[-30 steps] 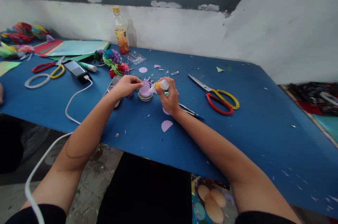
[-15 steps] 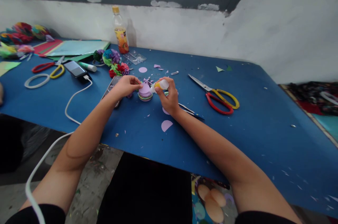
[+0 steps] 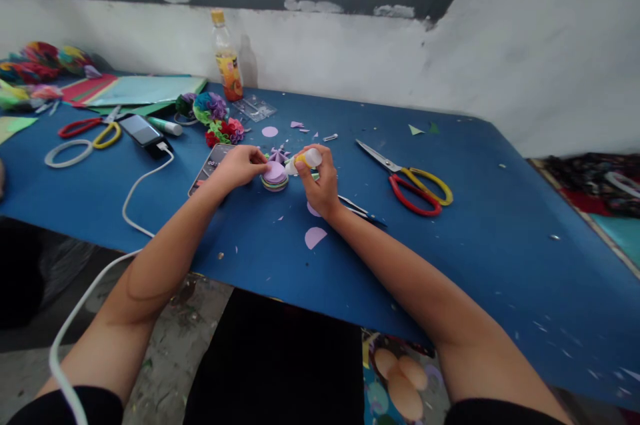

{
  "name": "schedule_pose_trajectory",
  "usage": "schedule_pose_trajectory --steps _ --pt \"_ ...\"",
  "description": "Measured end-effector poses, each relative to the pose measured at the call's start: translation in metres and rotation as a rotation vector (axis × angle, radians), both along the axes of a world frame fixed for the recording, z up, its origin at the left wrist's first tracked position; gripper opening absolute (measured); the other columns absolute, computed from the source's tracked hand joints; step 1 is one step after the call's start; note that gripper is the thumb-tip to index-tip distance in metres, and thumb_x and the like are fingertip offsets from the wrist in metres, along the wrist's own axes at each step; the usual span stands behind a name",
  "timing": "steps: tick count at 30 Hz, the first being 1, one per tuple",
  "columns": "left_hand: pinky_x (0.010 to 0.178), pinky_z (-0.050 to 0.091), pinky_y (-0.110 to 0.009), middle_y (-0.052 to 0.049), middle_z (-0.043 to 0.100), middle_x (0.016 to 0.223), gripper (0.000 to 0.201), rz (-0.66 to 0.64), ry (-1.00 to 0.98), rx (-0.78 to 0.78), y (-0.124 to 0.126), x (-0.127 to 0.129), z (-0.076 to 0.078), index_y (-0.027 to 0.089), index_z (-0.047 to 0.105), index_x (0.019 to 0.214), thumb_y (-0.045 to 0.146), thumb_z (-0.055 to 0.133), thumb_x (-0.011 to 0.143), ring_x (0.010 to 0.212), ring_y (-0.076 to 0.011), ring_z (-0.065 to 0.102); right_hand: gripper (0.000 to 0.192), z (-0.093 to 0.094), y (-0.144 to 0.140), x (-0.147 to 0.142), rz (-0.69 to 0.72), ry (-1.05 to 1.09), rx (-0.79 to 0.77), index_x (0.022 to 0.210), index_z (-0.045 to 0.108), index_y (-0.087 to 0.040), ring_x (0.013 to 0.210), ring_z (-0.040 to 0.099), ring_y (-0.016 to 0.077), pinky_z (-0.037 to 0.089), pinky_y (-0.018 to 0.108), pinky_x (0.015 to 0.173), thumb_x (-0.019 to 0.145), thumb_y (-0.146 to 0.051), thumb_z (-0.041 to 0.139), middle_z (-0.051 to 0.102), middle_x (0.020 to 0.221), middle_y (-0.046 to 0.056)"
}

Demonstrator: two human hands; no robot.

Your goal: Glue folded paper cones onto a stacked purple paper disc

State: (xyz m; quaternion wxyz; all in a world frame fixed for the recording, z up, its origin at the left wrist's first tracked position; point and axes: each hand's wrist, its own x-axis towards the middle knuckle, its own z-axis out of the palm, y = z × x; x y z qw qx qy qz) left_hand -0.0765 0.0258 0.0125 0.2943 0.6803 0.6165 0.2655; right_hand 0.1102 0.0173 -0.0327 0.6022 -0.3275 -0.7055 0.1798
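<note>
My left hand (image 3: 245,166) pinches the left edge of a lilac paper circle (image 3: 275,172) between thumb and fingertips. The circle lies on top of a low stack of round paper pieces (image 3: 275,185) with coloured edges. Behind the stack sits a purple folded paper star (image 3: 278,155). My right hand (image 3: 323,183) is closed around a small white glue bottle (image 3: 311,158) with a yellow band, tilted so its tip points left, close to the right side of the stack. Lilac offcuts (image 3: 315,237) lie below my right hand, and tweezers (image 3: 361,210) lie partly under its wrist.
Large scissors (image 3: 417,186) with red and yellow handles lie to the right. Left are a phone (image 3: 213,161), a cabled device (image 3: 143,131), more scissors (image 3: 80,128) and a tape ring (image 3: 69,153). A juice bottle (image 3: 229,68) stands by the wall, near colourful paper flowers (image 3: 220,118).
The lilac circle under my left fingers has moved down flatter onto the stack, and more of the purple star shows behind it. The right hand keeps the glue bottle in nearly the same place.
</note>
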Motion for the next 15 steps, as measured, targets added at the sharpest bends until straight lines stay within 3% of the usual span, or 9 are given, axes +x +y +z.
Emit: schedule_pose_trajectory --steps 15 --pt "0.059 0.036 -0.025 -0.003 0.062 0.073 0.017 -0.018 0.129 0.076 -0.0032 0.0037 0.0004 0.014 0.066 0.080 0.027 0.066 0.070 0.063 -0.0129 0.051 0.028 -0.0037 0.0046 -0.0008 -0.037 0.126 -0.037 0.104 0.043 -0.027 0.075 0.058 0.0148 0.049 0.032 0.074 0.088 -0.050 0.047 0.057 0.085 0.001"
